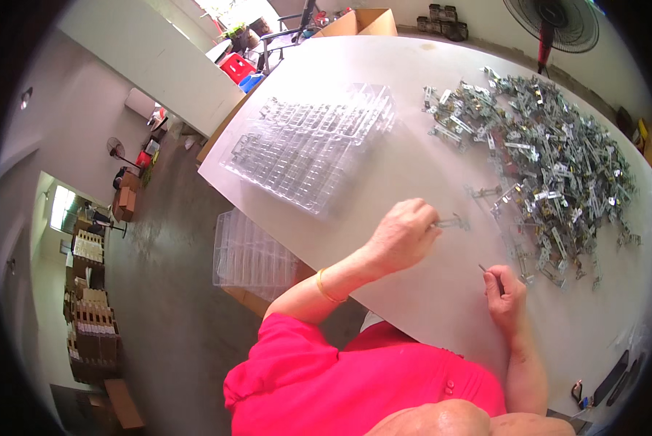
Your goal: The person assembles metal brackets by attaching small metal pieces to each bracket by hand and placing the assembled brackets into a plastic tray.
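Observation:
My left hand [406, 231] is closed, its fingertips pinching a small metal bracket-like part [453, 222] just above the white table [413, 163]. Nearer to me, my right hand [506, 296] is curled around a thin metal piece [483, 268]. Only its tip shows past the thumb, so its kind is unclear. Beyond both hands, to the right, spreads a big heap of small metal parts [558, 167], some with brass-coloured bits. Stacked clear plastic trays [308, 149] with rows of compartments stand to the left, the top one partly filled with similar parts.
More clear trays [249, 254] sit lower down, beside the table's left edge. Scissors [578, 392] and a black strip-like object [610, 378] lie at the near right. Behind the table stand a fan [555, 22], an open cardboard box [358, 23] and a chair [286, 33].

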Available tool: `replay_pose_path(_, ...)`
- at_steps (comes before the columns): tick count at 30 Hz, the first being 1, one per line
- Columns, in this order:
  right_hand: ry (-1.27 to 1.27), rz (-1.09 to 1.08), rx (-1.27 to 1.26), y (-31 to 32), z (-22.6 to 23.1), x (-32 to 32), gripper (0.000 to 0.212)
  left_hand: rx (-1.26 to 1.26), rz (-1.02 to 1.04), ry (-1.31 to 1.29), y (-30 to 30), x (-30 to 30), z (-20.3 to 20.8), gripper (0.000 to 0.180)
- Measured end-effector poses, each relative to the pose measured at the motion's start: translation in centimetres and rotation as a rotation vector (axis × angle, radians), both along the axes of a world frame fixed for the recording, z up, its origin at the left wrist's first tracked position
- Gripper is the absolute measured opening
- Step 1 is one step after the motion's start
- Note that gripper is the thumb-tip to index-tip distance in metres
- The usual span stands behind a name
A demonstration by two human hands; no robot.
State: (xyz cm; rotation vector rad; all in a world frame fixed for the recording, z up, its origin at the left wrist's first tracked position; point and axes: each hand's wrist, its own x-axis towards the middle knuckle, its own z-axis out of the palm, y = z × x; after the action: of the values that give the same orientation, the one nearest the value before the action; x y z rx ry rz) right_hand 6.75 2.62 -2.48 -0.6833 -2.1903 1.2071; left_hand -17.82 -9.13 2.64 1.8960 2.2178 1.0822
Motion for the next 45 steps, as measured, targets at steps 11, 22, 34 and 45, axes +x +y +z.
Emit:
replay_pose_path(11, -0.024, 0.218, 0.049, -2.9, 0.2, -4.9, 0.006, 0.238, 0.638, -0.185, -5.8, -22.9, 8.4, 0.017)
replay_pose_path(22, 0.071, 0.361, 0.170, -6.6, -0.8, -11.0, 0.008, -0.129, 1.009, 0.036, -6.8, -43.1, 5.5, 0.023)
replay_pose_path(34, 0.055, 0.379, 0.129, -6.5, -0.3, -11.1, 0.010, -0.313, 0.989, 0.021, -4.7, -45.3, 3.9, 0.024)
replay_pose_path(45, 0.019, 0.384, 0.139, -6.3, -0.2, -11.4, 0.010, -0.423, 0.973, 0.125, -4.0, -45.7, 3.4, 0.026)
